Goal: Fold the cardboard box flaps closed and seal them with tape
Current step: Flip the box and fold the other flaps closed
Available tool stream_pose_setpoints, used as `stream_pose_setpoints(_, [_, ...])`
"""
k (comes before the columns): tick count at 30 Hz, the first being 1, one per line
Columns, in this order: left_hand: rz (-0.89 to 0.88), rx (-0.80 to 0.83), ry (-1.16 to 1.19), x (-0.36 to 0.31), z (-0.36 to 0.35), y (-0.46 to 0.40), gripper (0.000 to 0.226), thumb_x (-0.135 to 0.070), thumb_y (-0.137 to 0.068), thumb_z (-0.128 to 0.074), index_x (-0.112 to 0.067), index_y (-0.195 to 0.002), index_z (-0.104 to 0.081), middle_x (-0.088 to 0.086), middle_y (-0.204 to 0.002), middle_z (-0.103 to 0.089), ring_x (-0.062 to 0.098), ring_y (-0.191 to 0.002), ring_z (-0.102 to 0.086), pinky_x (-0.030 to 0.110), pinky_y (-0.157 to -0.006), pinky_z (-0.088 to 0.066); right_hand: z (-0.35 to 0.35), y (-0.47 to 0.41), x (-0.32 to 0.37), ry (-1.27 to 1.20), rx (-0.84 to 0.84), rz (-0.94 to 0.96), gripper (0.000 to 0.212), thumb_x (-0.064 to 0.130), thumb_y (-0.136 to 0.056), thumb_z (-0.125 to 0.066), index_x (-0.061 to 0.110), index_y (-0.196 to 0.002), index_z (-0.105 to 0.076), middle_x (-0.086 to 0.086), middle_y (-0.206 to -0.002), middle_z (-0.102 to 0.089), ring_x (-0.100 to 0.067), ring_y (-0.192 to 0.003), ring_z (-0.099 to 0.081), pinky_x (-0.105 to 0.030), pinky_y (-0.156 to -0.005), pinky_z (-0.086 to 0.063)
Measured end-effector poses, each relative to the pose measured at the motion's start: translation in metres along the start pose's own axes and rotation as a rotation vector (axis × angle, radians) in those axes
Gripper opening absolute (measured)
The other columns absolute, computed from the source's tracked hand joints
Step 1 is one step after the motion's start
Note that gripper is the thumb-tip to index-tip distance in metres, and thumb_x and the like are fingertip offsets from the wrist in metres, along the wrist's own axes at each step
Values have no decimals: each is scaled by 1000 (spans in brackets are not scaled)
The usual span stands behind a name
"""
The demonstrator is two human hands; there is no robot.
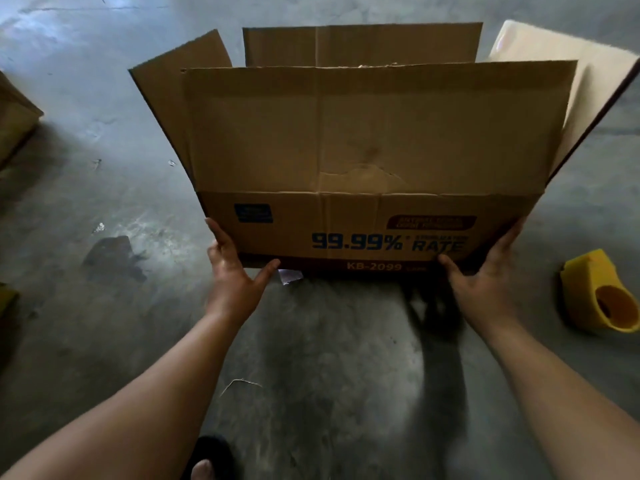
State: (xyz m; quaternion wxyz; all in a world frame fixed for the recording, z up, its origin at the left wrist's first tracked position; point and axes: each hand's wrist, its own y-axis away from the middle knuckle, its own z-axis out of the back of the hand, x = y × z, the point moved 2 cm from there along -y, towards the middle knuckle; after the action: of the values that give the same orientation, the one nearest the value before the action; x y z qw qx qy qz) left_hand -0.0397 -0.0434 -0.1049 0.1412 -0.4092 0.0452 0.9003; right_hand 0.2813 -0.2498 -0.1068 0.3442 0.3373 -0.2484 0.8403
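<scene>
Far left, the corner of another cardboard piece (pixel 15 112) can be seen on the bare concrete floor (pixel 104 98), which is scuffed, patchy and stained dark in spots. Next over, the left hand (pixel 230 268) is pressed against the lower left corner of the cardboard box (pixel 367 230), fingers spread up the side edge and thumb hooked along the bottom edge, so it's gripping the box, not closed into a fist.

The box sits on the floor straight ahead, long axis running left to right, with both hands about equally near it. All four flaps are up: the near flap (pixel 377 129) stands tall and blocks any look inside, the left flap (pixel 173 98) splays outward, the far flap (pixel 362 45) is upright, and the right flap (pixel 568 81) leans out, catching glare. The corrugated board is matte brown, creased and dented near the fold line.

The right hand (pixel 485 282) mirrors the left one, clamped on the lower right corner. Probably the box is just being positioned, so no flaps folded yet.

Far right, a yellow plastic tape dispenser (pixel 599 296) lies near the right hand, untouched.
</scene>
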Motion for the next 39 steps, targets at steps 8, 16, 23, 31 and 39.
stream_pose_setpoints(8, [101,242,-110,32,-22,6,126,-60,-76,-71,-39,-148,31,6,-163,-15,28,-147,-27,43,-112,-31,-16,6,-38,80,146,-25,118,66,-76,-64,32,-150,22,-3,-162,-11,-23,-146,-19,-49,-114,-28])
stream_pose_setpoints(16, [57,245,-86,38,-20,7,132,-53,-76,-77,-51,-137,40,5,-166,-10,26,-148,-24,49,-115,-30,-18,8,-39,62,129,-21,117,51,-79,-70,31,-151,20,-3,-161,-13,-20,-146,-19,-44,-117,-24])
stream_pose_setpoints(23, [35,253,-121,35,-13,12,126,-56,-78,-73,-53,-138,38,3,-166,-4,26,-149,-21,50,-114,-31,-13,14,-27,40,151,-27,116,52,-81,-69,36,-149,24,0,-162,-8,-18,-147,-15,-39,-118,-20])
stream_pose_setpoints(31, [65,176,-65,37,-4,20,125,-64,-72,-71,-58,-136,35,4,-167,4,28,-151,-15,57,-114,-30,-12,38,-3,209,115,-83,108,67,-80,-57,35,-149,19,-10,-159,-2,-32,-144,-14,-51,-114,-24])
stream_pose_setpoints(39, [-65,-216,275,-17,38,-20,112,-76,-76,-57,-35,-156,10,8,-164,-16,21,-147,-28,55,-114,-32,-14,4,120,152,-113,512,90,61,-86,-52,9,-151,-21,-20,-149,-24,-32,-140,-23,-50,-112,-25])
